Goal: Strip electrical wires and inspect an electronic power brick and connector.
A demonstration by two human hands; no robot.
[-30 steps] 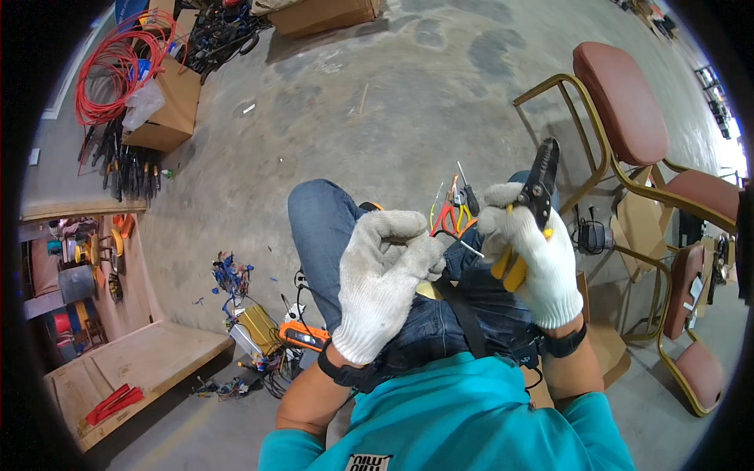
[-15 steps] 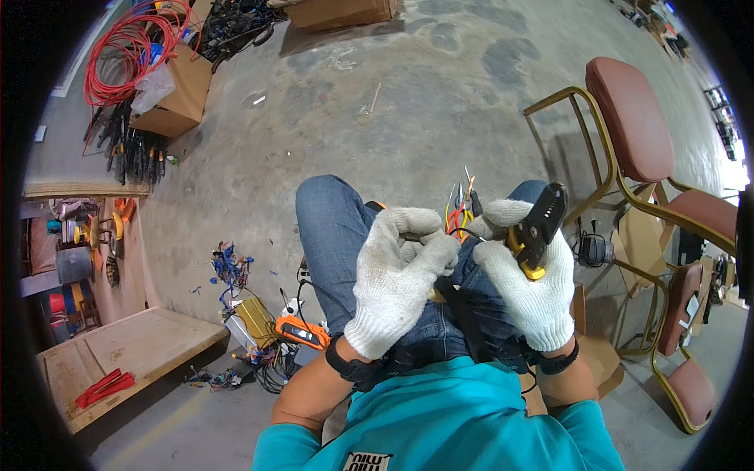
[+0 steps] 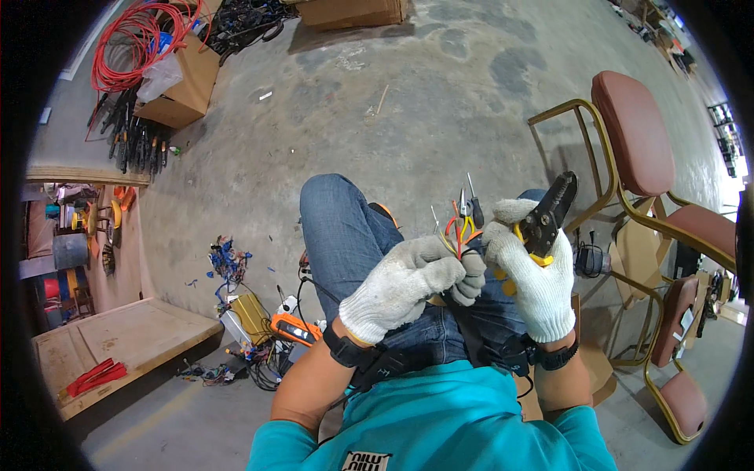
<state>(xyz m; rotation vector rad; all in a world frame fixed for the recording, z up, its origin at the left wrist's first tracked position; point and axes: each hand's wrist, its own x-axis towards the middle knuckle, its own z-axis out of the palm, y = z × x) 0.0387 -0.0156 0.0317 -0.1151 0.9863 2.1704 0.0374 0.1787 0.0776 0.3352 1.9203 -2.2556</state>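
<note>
My left hand (image 3: 415,281), in a white knit glove, is closed above my lap, thumb and fingers pinched round thin coloured wires (image 3: 459,246). Red and pale strands fan upward from the pinch, some with bare-looking tips. Wrapped in my right hand (image 3: 534,271), also gloved, is a wire stripper (image 3: 543,224) with a black head and yellow handles. Its jaws point up and away to the right. The right thumb and forefinger come close to the wires; whether they touch them is unclear. Beyond the hands lie pliers (image 3: 466,223) with yellow-red handles and a dark-handled screwdriver (image 3: 476,209).
Brown padded chairs (image 3: 632,133) with gold frames stand on the right. Left of my knee are an orange meter (image 3: 295,329), a gold metal box (image 3: 251,318) and tangled cables. A low wooden platform (image 3: 141,345) lies farther left; cartons (image 3: 184,86) and red coiled cable are beyond.
My left hand has turned and its fingers have shifted toward the right hand. Wires now stand up from its pinch, and the black strand between the hands no longer shows. The stripper has tilted slightly.
</note>
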